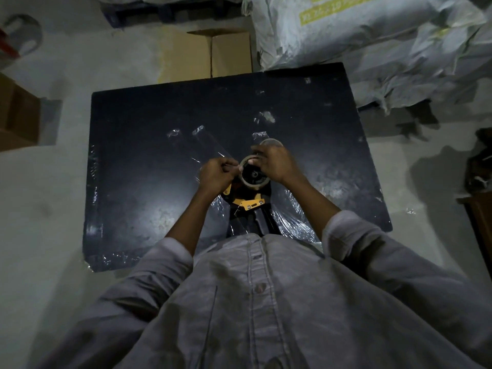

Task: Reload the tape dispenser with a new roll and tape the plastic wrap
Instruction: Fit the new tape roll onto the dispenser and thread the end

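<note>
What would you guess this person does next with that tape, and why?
Probably draw the loose tape end down toward the yellow front of the dispenser. The roll already sits on its hub, steadied by the right hand, while the left hand pinches a clear strip pulled off it.

Dim, bluish light with noisy shadows. Glare glints off the plastic wrap [290,211] on the dark board [138,161], brightest at centre and lower right. The frame's edges bow with wide-angle distortion, and the upper-left corner is soft and blurred.
</note>
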The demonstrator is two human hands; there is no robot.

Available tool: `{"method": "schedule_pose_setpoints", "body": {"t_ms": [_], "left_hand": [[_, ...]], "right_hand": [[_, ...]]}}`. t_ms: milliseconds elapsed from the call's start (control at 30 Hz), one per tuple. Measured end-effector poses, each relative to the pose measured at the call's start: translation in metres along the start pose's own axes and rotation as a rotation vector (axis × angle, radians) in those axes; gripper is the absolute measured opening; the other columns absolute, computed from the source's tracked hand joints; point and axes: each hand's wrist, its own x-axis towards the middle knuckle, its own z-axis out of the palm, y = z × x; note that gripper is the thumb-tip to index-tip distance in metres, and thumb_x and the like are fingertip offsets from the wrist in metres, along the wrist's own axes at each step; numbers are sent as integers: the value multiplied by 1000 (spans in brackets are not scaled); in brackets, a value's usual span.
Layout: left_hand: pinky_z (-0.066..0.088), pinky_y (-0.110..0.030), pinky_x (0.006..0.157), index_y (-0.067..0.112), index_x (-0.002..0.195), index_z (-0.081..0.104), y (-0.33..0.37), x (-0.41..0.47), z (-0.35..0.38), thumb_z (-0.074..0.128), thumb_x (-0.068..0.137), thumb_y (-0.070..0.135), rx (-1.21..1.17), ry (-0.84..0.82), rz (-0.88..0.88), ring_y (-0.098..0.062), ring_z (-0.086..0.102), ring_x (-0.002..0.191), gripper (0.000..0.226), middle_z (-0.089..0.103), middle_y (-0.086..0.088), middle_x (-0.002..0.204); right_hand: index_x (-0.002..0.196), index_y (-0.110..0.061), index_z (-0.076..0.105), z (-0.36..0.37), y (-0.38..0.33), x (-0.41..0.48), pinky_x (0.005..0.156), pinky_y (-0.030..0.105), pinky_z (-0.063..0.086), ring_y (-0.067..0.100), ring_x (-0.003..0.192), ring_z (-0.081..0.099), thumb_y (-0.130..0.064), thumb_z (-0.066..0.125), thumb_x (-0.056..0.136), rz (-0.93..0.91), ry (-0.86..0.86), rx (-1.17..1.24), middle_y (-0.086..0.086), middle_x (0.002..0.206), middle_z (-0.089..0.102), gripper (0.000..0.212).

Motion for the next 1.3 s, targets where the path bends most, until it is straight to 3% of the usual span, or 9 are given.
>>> {"method": "schedule_pose_setpoints", "body": {"t_ms": [100,233,467,633,733,900,1100,1200,1300], "left_hand": [[67,-47,97,33,107,86,4,3,-6,87,78,61,-43,0,-29,-9,79,103,40,83,14,107],[69,-53,92,29,109,86,12,5,-16,95,83,49,-83,-46,-34,-16,81,103,33,84,6,110],[64,-65,95,43,81,85,12,9,-15,93,85,50,51,-57,-25,-13,81,85,11,83,19,84],[69,-55,84,27,73,83,29,9,-21,93,89,38,78,-72,-57,-7,72,66,22,81,10,77],[66,-48,87,25,67,77,32,14,-16,90,90,47,167,-50,-67,-11,68,65,35,73,11,66],[56,-72,104,14,67,77,29,26,-4,78,73,65,221,-7,-118,-23,69,71,52,67,10,55],[58,-40,72,12,69,76,42,35,-8,87,90,43,213,-82,-137,-17,64,59,39,72,-3,64],[62,-43,82,3,90,81,45,35,-10,84,88,37,231,-144,-137,-22,70,75,35,80,-11,85],[55,-64,109,28,88,80,44,36,-14,72,68,45,266,-202,-87,-23,75,98,27,80,6,89]], "right_hand": [[130,-17,80,-10,7,-15,82,18,59,10,101,72,-36,85,98,94,86,250,-1,120,76,37],[114,-10,85,-18,21,-32,65,41,71,30,85,84,-21,86,98,342,56,630,14,109,83,19],[113,-7,86,-9,25,-46,80,54,71,24,70,82,-20,92,92,425,33,672,1,77,83,26],[100,-9,88,-6,18,-38,78,52,71,25,69,84,-18,94,89,484,89,589,6,82,84,16],[93,-16,88,-6,22,-36,78,52,72,25,69,84,-20,96,88,506,92,578,5,81,85,10],[81,-28,86,-6,24,-33,81,54,71,29,67,83,-25,95,89,525,115,586,9,74,83,13],[88,-14,88,-8,24,-28,83,54,71,33,70,83,-28,96,88,585,105,638,13,76,83,16],[92,-9,88,-11,21,-28,82,56,71,40,75,83,-25,96,88,618,87,679,14,79,83,19],[93,-6,87,-16,17,-29,83,57,70,41,76,82,-18,94,90,626,66,701,18,88,84,15]]}}
